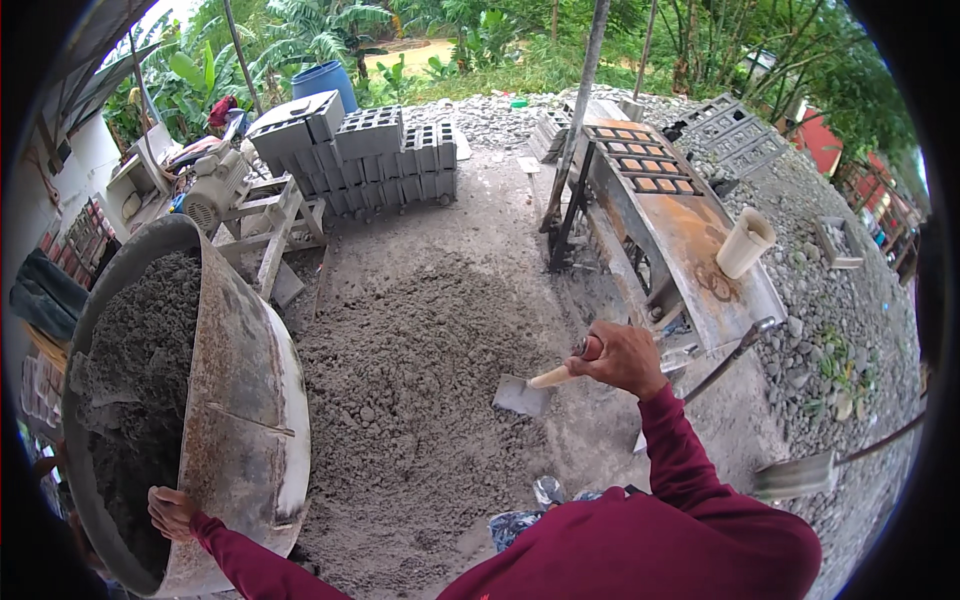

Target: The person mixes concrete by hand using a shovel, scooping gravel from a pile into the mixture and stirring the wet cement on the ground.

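At the left, a big round metal mixing drum [245, 370] lies tipped on its side, with grey wet concrete mix [140, 350] inside. My left hand [172, 512] grips the drum's near rim, its fingers hooked over the edge. My right hand [622, 358] is closed round the reddish grip of a shovel [551, 377] with a pale wooden shaft. The shovel's flat grey blade [522, 396] points left and rests at the right edge of a wide heap of grey mix [410, 370] on the ground. Part of the grip is hidden by my fingers.
A rusty block-moulding machine [690, 215] stands at the right, with a pale plastic container [745, 243] on it. Another shovel [797, 476] lies right of me. Hollow blocks [350, 155] are stacked at the back. An electric motor [217, 187] sits behind the drum.
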The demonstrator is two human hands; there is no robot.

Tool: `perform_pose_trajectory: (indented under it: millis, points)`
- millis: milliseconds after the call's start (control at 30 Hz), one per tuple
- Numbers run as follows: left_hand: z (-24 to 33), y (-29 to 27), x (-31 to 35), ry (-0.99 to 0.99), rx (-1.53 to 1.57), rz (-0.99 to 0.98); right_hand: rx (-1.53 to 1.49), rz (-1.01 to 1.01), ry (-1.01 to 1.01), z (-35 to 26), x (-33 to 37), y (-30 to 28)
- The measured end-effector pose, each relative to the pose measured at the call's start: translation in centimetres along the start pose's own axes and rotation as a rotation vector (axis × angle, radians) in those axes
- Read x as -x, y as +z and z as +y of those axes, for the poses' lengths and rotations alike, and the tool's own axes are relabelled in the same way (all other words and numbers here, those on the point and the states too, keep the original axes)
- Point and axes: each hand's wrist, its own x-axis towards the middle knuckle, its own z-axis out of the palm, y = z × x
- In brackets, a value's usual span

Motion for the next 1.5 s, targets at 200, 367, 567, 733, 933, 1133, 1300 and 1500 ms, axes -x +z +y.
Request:
perform_pose_trajectory:
  millis: [200,367,567,733,933,1133,1300,1500]
  points:
    - [0.2,-0.2,0.0,0.001,-0.003,-0.017,0.012,-0.012,-0.007,-0.1,0.1,-0.4]
    - [0.3,-0.2,0.2,-0.018,-0.018,-0.079,0.042,-0.018,-0.012,0.2,0.0,-0.2]
    - [-0.1,0.1,0.1,-0.036,-0.004,-0.088,0.044,-0.036,0.004,-0.1,-0.6,-0.5]
    - [-0.2,0.1,0.1,-0.038,-0.009,-0.097,0.030,-0.020,0.000,0.1,-0.9,-0.2]
    - [0.1,0.1,-0.1,-0.051,-0.045,-0.094,0.016,-0.023,-0.009,0.3,-1.1,-0.2]
    - [1.5,-0.2,1.1,-0.023,-0.050,-0.182,0.115,-0.042,-0.011,1.2,-1.0,-0.4]
    - [-3.6,3.5,-2.2,0.133,0.065,0.327,-0.026,-0.020,-0.082,0.8,-2.0,0.7]
    - [1.8,-1.8,0.2,0.289,-0.114,0.456,0.034,-0.004,-0.050,2.2,-0.7,0.0]
